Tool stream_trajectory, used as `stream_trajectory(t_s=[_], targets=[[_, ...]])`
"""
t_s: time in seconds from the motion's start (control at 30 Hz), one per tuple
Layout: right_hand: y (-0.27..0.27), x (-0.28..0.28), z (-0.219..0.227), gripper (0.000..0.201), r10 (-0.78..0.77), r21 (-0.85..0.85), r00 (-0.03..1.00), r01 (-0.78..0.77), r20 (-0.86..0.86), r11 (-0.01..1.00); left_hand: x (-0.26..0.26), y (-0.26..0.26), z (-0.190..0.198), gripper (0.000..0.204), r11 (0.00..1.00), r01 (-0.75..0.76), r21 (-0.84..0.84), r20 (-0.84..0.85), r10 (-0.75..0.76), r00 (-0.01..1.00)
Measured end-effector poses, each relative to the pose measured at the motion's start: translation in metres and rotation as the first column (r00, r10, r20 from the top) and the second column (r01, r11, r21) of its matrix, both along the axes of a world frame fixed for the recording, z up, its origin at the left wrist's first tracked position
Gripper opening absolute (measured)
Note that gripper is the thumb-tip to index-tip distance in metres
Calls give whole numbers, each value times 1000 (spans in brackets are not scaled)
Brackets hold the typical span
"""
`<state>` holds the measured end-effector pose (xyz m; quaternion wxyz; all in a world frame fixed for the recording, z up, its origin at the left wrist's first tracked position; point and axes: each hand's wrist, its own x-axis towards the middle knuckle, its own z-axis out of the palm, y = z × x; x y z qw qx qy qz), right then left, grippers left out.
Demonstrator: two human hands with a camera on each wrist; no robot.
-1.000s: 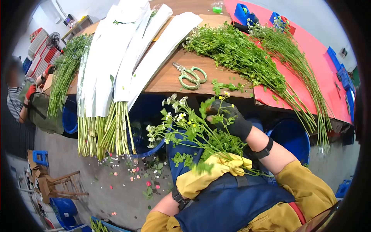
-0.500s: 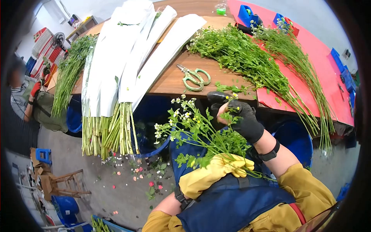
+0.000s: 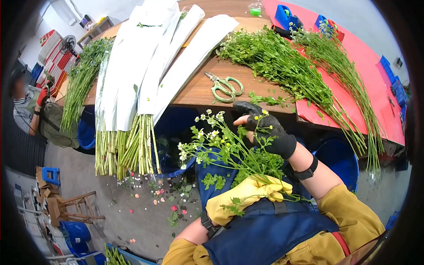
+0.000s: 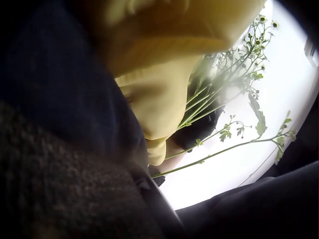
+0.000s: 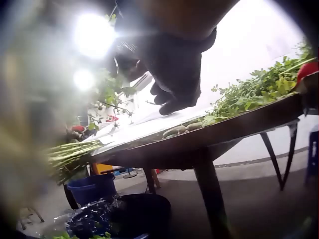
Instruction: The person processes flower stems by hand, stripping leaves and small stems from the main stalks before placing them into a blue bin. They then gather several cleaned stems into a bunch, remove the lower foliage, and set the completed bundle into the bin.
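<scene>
A bunch of small white daisy-like flowers (image 3: 213, 133) with leafy green stems lies across the person's lap in the head view. The left hand (image 3: 249, 194), in a yellow rubber glove, curls around its stems. In the left wrist view this glove (image 4: 159, 99) fills the upper middle, with stems (image 4: 214, 155) coming out past it. The right hand (image 3: 270, 134) wears a black glove with bare fingertips showing. It is just above the bunch's right side, finger and thumb apart, with a few blooms overlapping it. In the right wrist view the black glove (image 5: 174, 69) appears dark, near blurred foliage.
Green-handled scissors (image 3: 225, 88) lie on the wooden table (image 3: 194, 90). Leafy bunches (image 3: 278, 66) lie on the right, white-wrapped stems (image 3: 132, 79) on the left. Blue buckets (image 3: 338, 159) stand below the edge. Petals litter the floor; another person (image 3: 26, 106) works at far left.
The right hand has shifted slightly right and its finger and thumb have parted from the leaves. The left hand keeps its grip on the stems. The view has shifted a little.
</scene>
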<state>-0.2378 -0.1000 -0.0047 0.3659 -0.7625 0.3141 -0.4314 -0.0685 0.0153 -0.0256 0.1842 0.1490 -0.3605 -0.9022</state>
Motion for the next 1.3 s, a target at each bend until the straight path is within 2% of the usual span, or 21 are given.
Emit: stream_trajectory(t_s=[0.1, 0.23, 0.27, 0.37, 0.4, 0.47, 0.53, 0.6, 0.7, 0.73, 0.8, 0.93, 1.03, 1.1, 1.2, 1.3], targets=[[1, -3, -3, 49, 57, -124, 989, -74, -134, 990, -1, -2, 2, 51, 1000, 22, -7, 25, -22, 999], [7, 2, 14, 40, -3, -95, 993, -8, -120, 995, -1, -1, -5, 51, 999, 16, -40, 17, -15, 1000], [1, 0, 10, 38, -53, -264, 981, 1, -189, 965, -1, -1, -1, 49, 1000, 18, -19, 24, -17, 1000], [7, 5, 11, 26, -161, -180, 974, 132, -159, 975, 1, -5, 7, 46, 998, 54, -39, 78, -51, 996], [10, 7, 3, 25, -210, -28, 975, 208, -76, 978, 1, -6, 8, 45, 996, 73, -59, 102, -67, 993], [9, 9, 8, 21, -296, 225, 950, 269, 100, 937, 2, -1, 7, 45, 999, 39, -9, 36, -39, 999], [6, 3, 5, 21, -200, 366, 980, 184, 6, 912, 2, 0, 5, 44, 999, 38, 13, 18, -39, 999], [8, -5, 8, 23, -21, 539, 999, 41, -43, 841, 1, -3, 2, 43, 997, 72, 5, 46, -72, 996], [11, -4, -6, 25, 200, 458, 979, -159, -42, 875, 2, -5, 4, 43, 996, 58, -70, -15, -59, 998], [16, -2, -15, 28, 170, 620, 937, -331, 306, 711, 2, -3, 3, 43, 998, 50, -48, -6, -50, 999], [16, -3, -22, 31, 209, 590, 936, -341, 282, 732, 1, 1, -1, 42, 999, 35, -7, 15, -35, 999], [13, -1, -9, 38, 287, 595, 944, -324, 160, 735, 1, 0, -3, 41, 998, 24, -61, -41, -26, 999], [19, 5, -6, 39, 251, 635, 948, -317, 195, 704, 1, 0, -7, 40, 997, 60, -44, -29, -62, 998], [19, 6, -10, 38, 254, 616, 946, -325, 203, 717, 1, 0, -9, 39, 996, 85, -32, -21, -86, 996], [18, 5, -9, 36, 265, 579, 955, -293, 135, 761, 1, 3, 2, 42, 999, -17, -27, -16, 16, 1000], [18, 3, -10, 32, 233, 532, 969, -240, 82, 812, 1, 5, -5, 40, 997, -57, -54, -66, 53, 996]])
